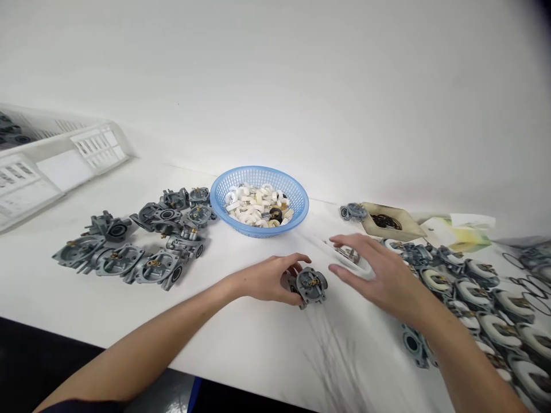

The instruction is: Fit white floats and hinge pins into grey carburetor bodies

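My left hand (273, 279) grips a grey metal carburetor body (310, 285) by its left side, over the white table. Its open bowl faces up and shows brass parts inside. My right hand (374, 269) is apart from the carburetor, with thumb and fingers spread and nothing visible between them. Beneath and just behind that hand lies a small white tray (364, 269) with small thin metal parts (348, 252) in it. Part of the tray is covered by the hand.
A blue basket (259, 230) of white carburetor floats (253, 209) stands at the back. Several bare carburetor bodies (118, 259) sit at left, and several with white floats (499, 330) at right. A cream tray (402, 232) holds black rings (386, 222). White crates (64, 166) stand far left.
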Tool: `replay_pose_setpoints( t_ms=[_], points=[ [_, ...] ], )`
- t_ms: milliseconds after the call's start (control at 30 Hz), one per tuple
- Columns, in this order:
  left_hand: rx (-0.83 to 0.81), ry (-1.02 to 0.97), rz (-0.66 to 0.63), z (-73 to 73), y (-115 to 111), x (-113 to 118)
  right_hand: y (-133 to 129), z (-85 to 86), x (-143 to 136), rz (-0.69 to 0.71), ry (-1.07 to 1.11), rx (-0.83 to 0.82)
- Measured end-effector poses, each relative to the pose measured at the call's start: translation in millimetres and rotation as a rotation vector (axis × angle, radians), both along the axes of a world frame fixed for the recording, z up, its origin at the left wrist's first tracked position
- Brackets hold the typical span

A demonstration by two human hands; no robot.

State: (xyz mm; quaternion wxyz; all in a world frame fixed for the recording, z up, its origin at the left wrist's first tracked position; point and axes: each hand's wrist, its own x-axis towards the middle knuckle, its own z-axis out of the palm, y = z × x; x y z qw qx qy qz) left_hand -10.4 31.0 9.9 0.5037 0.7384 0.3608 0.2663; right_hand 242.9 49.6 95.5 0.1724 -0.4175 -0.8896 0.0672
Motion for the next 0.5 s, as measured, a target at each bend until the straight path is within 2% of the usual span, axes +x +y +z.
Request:
replay_pose_setpoints(
  t_ms=[100,200,267,367,500],
  points=[
    [0.006,-0.017,-0.032,-0.8,3.5,-5.0,32.3,22.3,-32.8,0.062,-0.032,0.061],
    [0.015,-0.026,-0.053,-0.7,5.6,-6.7,75.7,25.3,-78.0,0.103,-0.14,0.052],
    [0.017,-0.03,-0.058,-1.3,6.6,-6.8,106.1,17.6,-109.3,0.042,-0.275,-0.007],
    [0.016,-0.002,-0.057,-2.4,8.3,-7.3,145.0,0.0,-148.6,-0.039,-0.35,-0.039],
    [0.009,0.039,-0.081,-1.7,10.4,-8.4,174.0,-19.2,-178.6,-0.168,-0.404,-0.051]
  ],
)
